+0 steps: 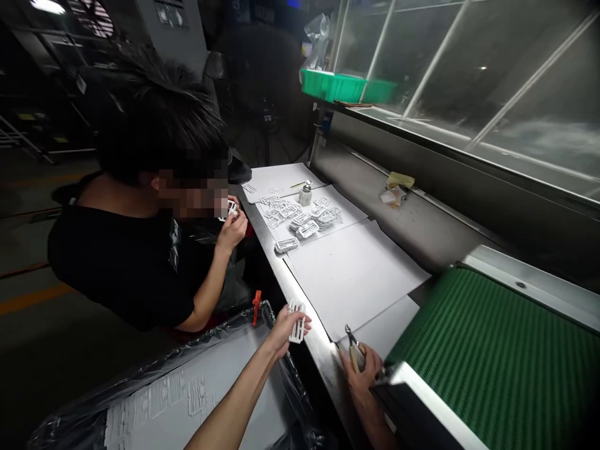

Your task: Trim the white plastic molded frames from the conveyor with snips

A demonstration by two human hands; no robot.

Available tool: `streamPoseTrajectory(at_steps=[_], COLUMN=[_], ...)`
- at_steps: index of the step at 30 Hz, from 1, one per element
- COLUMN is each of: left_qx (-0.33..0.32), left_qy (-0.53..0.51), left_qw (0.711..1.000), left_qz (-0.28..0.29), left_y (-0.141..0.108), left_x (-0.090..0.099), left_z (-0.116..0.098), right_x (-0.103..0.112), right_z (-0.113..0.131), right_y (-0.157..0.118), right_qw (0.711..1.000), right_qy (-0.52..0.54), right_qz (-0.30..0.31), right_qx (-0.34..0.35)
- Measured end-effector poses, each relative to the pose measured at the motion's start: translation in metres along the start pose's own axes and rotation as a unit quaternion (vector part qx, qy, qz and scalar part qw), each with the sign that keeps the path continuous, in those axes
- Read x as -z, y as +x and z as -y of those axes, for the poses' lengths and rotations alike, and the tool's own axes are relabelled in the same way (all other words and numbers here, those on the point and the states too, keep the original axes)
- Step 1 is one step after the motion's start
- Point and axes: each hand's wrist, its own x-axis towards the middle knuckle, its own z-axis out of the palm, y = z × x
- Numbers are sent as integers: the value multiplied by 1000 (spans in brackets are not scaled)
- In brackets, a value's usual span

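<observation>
My left hand (284, 331) is closed around a white slotted plastic part (297, 322), held up over the gap between the bin and the table's metal edge. At the near end of the table, my right hand (363, 367) grips a pair of side cutters (355, 351) with pale handles, jaws pointing away from me. White sheets (347, 275) cover the tabletop beyond both hands. A pile of similar white slotted parts (307, 219) lies on the far sheets, next to a small white bottle (305, 195).
A co-worker (122, 250) sits at left, holding a white part near the face. A lined bin (248, 362) with flat parts and a red clip (257, 306) stands below. The green conveyor belt (497, 356) is at right. A green tray (332, 87) sits on the shelf.
</observation>
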Motion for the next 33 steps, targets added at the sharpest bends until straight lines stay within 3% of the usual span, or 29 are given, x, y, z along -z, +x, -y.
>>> streamPoseTrajectory(at_steps=[4,7,10,13,16,20,23,25,27,29,31,33], left_qx=[-60,-91,-105,-124,-172,-239,-256,-227,-165,-79,23,117], left_qy=[175,314,413,462,456,383,319,291,272,265,275,286], left_qw=[983,945,904,877,873,891,905,909,902,879,842,804], left_qz=[1,6,27,43,22,-42,-118,-194,-293,-388,-464,-508], left_y=[73,120,161,190,195,153,84,28,-25,-63,-84,-89], left_x=[-19,-31,-40,-46,-49,-41,-22,3,43,96,152,203], left_z=[-26,-47,-66,-80,-82,-54,-6,36,81,121,149,165], right_x=[-24,-25,-23,-23,-20,-16,-18,-20,-21,-22,-22,-23], right_z=[-22,-24,-24,-23,-20,-12,-10,-11,-13,-15,-16,-16], right_y=[17,13,10,11,12,11,10,9,8,8,8,8], right_qw=[998,988,981,981,982,983,983,983,983,983,983,984], right_qy=[-46,-126,-158,-164,-165,-167,-170,-169,-167,-167,-166,-165], right_qz=[-38,-20,-13,2,31,48,49,53,56,54,48,41], right_qx=[31,92,109,103,90,58,51,56,58,61,63,62])
